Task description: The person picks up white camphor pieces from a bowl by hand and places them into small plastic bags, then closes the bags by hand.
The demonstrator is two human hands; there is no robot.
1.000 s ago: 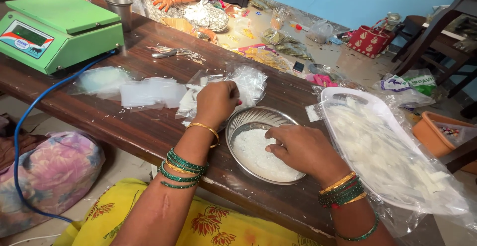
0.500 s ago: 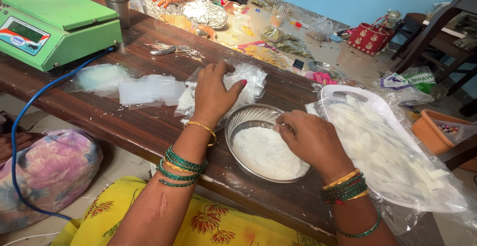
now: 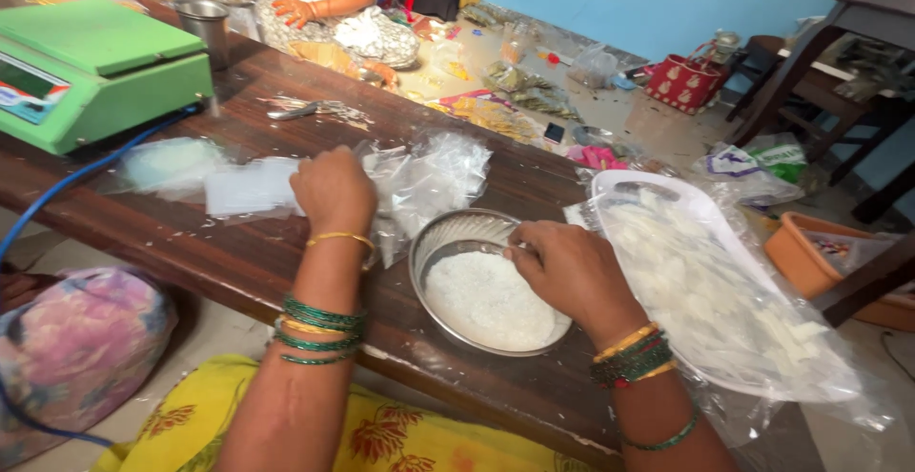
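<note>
Dark wooden bench point(image 3: 238, 243). Left hand point(image 3: 334, 189) rests closed on clear plastic bags point(image 3: 419, 181). Right hand point(image 3: 572, 272), fingers curled, pinches white powder in the steel bowl point(image 3: 448, 243).

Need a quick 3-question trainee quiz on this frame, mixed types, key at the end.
1. True or false: the right hand rests at the rim of the steel bowl of white grains.
2. The left hand lies on: A) the green scale B) the clear plastic bags C) the white tray.
3. Fill in: the scale stands at the far ____ of the wooden table, as the wearer sees it.

Key: 1 true; 2 B; 3 left.
</note>
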